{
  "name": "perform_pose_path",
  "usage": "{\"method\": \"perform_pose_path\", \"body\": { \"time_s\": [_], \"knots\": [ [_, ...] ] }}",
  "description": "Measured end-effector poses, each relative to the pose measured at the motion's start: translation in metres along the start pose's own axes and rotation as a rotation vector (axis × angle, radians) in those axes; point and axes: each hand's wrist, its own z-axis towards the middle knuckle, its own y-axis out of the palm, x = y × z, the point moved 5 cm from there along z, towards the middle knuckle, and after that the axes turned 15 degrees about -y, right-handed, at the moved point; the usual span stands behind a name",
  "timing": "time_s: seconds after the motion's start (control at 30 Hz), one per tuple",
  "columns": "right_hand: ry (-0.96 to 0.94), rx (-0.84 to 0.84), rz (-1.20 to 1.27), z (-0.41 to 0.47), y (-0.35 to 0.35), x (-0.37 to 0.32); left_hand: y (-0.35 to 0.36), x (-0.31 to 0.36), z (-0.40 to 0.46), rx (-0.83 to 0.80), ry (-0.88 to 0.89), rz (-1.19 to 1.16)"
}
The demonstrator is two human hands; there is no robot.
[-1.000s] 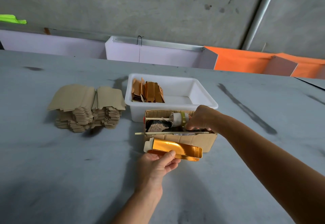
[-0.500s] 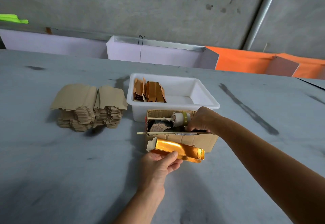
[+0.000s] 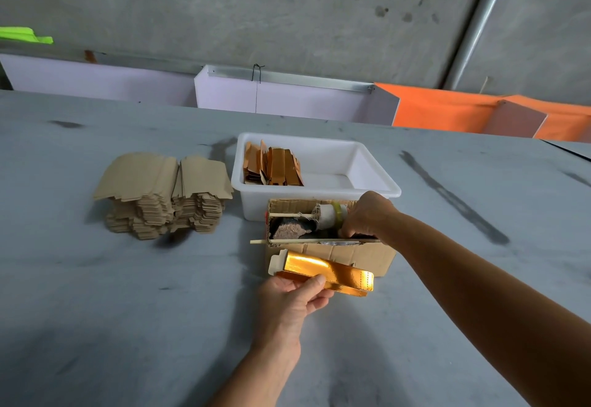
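On the bench (image 3: 96,294), a card stack (image 3: 163,195) lies left of a white tub (image 3: 252,205). Toward the near edge stands a carton (image 3: 351,256); the right grip (image 3: 367,215) reaches inside, its state I cannot tell. The left grip (image 3: 294,294) pinches a gold box (image 3: 326,270) just before the carton.

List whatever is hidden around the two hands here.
Head view: what the right hand has in its grip inside the brown corrugated cardboard box; its knuckles hide it.
Head view: underside of the shiny gold folded carton held by the left hand; faces away.
Head view: dark rough lump there; blurred.
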Motion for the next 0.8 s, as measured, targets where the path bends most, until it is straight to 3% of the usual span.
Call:
{"method": "perform_pose_path", "body": {
  "time_s": [0.47,0.8],
  "knots": [
    [0.063,-0.102,0.221,-0.005,0.002,-0.005,0.0,-0.001,0.0,0.013,-0.002,0.031],
    [0.085,-0.081,0.206,-0.011,-0.006,-0.005,0.001,-0.001,-0.001,0.027,-0.002,0.045]
  ]
}}
